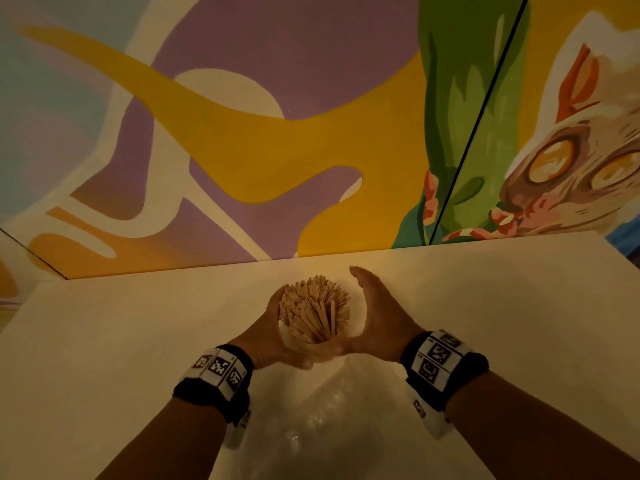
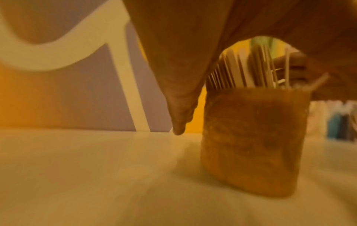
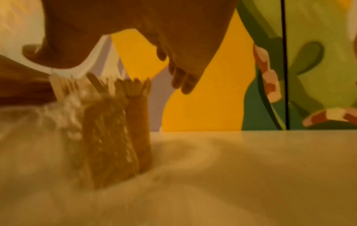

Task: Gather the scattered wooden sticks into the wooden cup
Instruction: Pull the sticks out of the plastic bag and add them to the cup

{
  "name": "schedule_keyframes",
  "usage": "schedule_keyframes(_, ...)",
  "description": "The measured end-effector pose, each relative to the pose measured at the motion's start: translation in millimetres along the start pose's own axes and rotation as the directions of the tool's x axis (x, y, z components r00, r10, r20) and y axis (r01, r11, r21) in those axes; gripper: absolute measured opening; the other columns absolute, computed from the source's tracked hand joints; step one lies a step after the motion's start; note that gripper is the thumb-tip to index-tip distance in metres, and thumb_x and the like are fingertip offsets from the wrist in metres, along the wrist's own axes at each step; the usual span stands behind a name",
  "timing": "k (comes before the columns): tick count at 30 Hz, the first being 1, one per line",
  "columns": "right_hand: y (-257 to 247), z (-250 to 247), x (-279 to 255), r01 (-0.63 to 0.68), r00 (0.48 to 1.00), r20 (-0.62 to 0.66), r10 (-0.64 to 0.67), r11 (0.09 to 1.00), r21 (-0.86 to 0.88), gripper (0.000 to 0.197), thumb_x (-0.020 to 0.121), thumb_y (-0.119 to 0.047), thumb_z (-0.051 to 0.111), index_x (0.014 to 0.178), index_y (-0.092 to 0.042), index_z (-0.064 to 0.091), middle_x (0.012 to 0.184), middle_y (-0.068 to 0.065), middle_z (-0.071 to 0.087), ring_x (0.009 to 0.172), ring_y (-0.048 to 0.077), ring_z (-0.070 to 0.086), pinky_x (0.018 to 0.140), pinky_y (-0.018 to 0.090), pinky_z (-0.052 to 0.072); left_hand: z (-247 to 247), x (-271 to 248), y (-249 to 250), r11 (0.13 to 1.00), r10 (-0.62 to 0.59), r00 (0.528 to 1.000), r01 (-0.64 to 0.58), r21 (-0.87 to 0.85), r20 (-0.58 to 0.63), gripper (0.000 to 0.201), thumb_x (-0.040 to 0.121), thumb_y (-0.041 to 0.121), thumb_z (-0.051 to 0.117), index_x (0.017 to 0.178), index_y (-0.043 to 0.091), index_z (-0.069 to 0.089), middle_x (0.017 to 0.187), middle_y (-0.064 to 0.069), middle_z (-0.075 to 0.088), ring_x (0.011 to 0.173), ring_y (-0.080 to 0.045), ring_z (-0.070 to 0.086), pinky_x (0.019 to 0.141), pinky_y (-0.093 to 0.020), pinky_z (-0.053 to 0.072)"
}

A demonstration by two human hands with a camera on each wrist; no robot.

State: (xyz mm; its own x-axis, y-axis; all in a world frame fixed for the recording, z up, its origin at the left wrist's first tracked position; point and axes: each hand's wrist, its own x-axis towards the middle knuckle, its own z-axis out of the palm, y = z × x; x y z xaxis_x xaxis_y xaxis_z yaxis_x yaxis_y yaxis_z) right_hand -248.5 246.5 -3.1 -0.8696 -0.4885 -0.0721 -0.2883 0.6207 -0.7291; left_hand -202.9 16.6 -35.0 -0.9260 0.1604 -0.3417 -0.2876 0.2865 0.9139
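Landmark: cup (image 1: 317,346), standing upright on the table (image 1: 138,323), roughly mid-table in the head view.

1. Left hand (image 1: 273,332). Left of the cup, touching it. My fingers curl round the far side of the stick bundle and my thumb lies across the cup's near wall. A wrapping hold, steadying.

2. Sticks (image 1: 313,308). In the cup, standing packed and fanned above its rim. I see none loose on the table.

3. Clear plastic sheet (image 1: 322,420). Near side of the cup, crumpled, flat on the table.

4. Right hand (image 1: 375,315). Right of the cup, fingers straight and together, palm facing the bundle, holding nothing. Whether the heel of it touches the cup I cannot tell.

Handling note, as I judge it: the gathering looks nearly finished. Best to press both palms inward gently to square the fan, keep the cup flat on the table, and let go slowly so no leaning stick tips out.
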Motion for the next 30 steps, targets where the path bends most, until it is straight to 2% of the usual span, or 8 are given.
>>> schedule_keyframes(3, 19.1, 13.8, 8.0, -0.138, 0.972, 0.193, 0.132, 0.990, 0.019, 0.137, 0.048, -0.045, 0.090, 0.152, -0.027, 0.002, 0.158, -0.008, 0.012, 0.144, 0.012, 0.016, 0.114, 0.032, 0.027, 8.0, 5.2, -5.3, 1.000, 0.004, 1.000, -0.004, 0.005, -0.015, 0.129, 0.041, 0.007, 0.093, 0.143, 0.024, 0.017, 0.136, 0.004, 0.045, 0.127, -0.015, 0.044, 0.093, -0.027, 0.046)
schedule_keyframes(7, 30.0, 32.9, 28.6, -0.190, 0.956, 0.268, 0.116, 0.945, 0.266, 0.137, 0.035, -0.049, 0.095, 0.147, -0.034, 0.017, 0.146, -0.015, 0.038, 0.133, 0.007, 0.040, 0.108, 0.037, 0.040, 15.3, 12.9, 0.5, 0.987, 0.052, 0.998, -0.055, -0.151, -0.026, 0.105, 0.043, -0.003, 0.089, 0.132, 0.023, 0.038, 0.121, 0.000, 0.062, 0.112, -0.012, 0.060, 0.079, -0.025, 0.054)
schedule_keyframes(10, 21.6, 32.2, 37.2, -0.139, 0.945, 0.324, 0.048, 0.954, 0.264, 0.112, 0.051, -0.023, 0.094, 0.140, -0.033, 0.026, 0.136, -0.015, 0.045, 0.126, 0.004, 0.045, 0.108, 0.029, 0.038, 15.6, 19.2, -1.5, 0.992, 0.054, 0.998, -0.056, -0.110, -0.025, 0.116, 0.038, 0.010, 0.091, 0.136, 0.025, 0.031, 0.130, -0.001, 0.055, 0.122, -0.018, 0.053, 0.087, -0.025, 0.052)
schedule_keyframes(12, 19.0, 30.6, 42.4, -0.098, 0.934, 0.358, 0.007, 0.966, 0.237, 0.115, 0.057, -0.023, 0.091, 0.146, -0.028, 0.018, 0.140, -0.014, 0.039, 0.129, 0.005, 0.039, 0.111, 0.029, 0.035, 12.5, 19.9, -1.4, 0.998, 0.038, 0.999, -0.039, -0.057, -0.028, 0.130, 0.037, 0.021, 0.090, 0.144, 0.027, 0.017, 0.139, 0.002, 0.042, 0.129, -0.016, 0.044, 0.101, -0.031, 0.043)
schedule_keyframes(16, 22.1, 29.2, 48.9, -0.081, 0.940, 0.341, -0.006, 0.968, 0.239, 0.125, 0.058, -0.036, 0.089, 0.151, -0.026, 0.006, 0.149, -0.012, 0.029, 0.135, 0.009, 0.035, 0.112, 0.034, 0.035, 8.5, 23.4, 4.2, 0.986, 0.104, 0.994, -0.106, 0.127, 0.024, 0.110, 0.053, 0.032, 0.088, 0.129, 0.063, 0.015, 0.152, 0.014, 0.015, 0.145, -0.014, 0.009, 0.118, -0.047, 0.018)
schedule_keyframes(22, 22.6, 39.5, 43.1, -0.080, 0.957, 0.289, -0.002, 0.959, 0.272, 0.110, 0.068, -0.034, 0.083, 0.150, -0.027, 0.010, 0.153, -0.002, 0.027, 0.139, 0.018, 0.032, 0.112, 0.041, 0.036, 13.5, 28.5, -0.8, 0.944, 0.068, 0.997, -0.053, 0.325, -0.036, 0.125, 0.042, 0.053, 0.086, 0.133, 0.061, 0.001, 0.158, 0.011, -0.003, 0.144, -0.010, -0.016, 0.118, -0.048, 0.007)
schedule_keyframes(26, 15.5, 39.3, 45.6, 0.084, 0.984, 0.150, -0.097, 0.992, 0.090, 0.085, 0.080, -0.045, 0.069, 0.148, -0.022, 0.023, 0.158, -0.005, 0.015, 0.148, 0.017, 0.001, 0.118, 0.051, 0.014, 16.4, 22.3, 14.6, 0.938, 0.075, 0.995, -0.047, 0.344, -0.069, 0.116, 0.045, 0.065, 0.077, 0.135, 0.050, 0.006, 0.155, 0.011, -0.005, 0.142, -0.012, -0.018, 0.117, -0.051, -0.007)
schedule_keyframes(30, 0.2, 33.2, 47.8, 0.047, 0.988, 0.143, -0.059, 0.995, 0.086, 0.075, 0.088, -0.046, 0.057, 0.150, -0.029, 0.018, 0.159, 0.005, 0.013, 0.147, 0.019, 0.010, 0.119, 0.046, 0.001, 10.7, 16.2, 18.4, 0.955, 0.019, 0.992, 0.019, 0.295, -0.123, 0.115, 0.026, 0.091, 0.057, 0.121, 0.060, 0.000, 0.159, 0.001, 0.004, 0.145, -0.020, -0.011, 0.117, -0.045, -0.011)
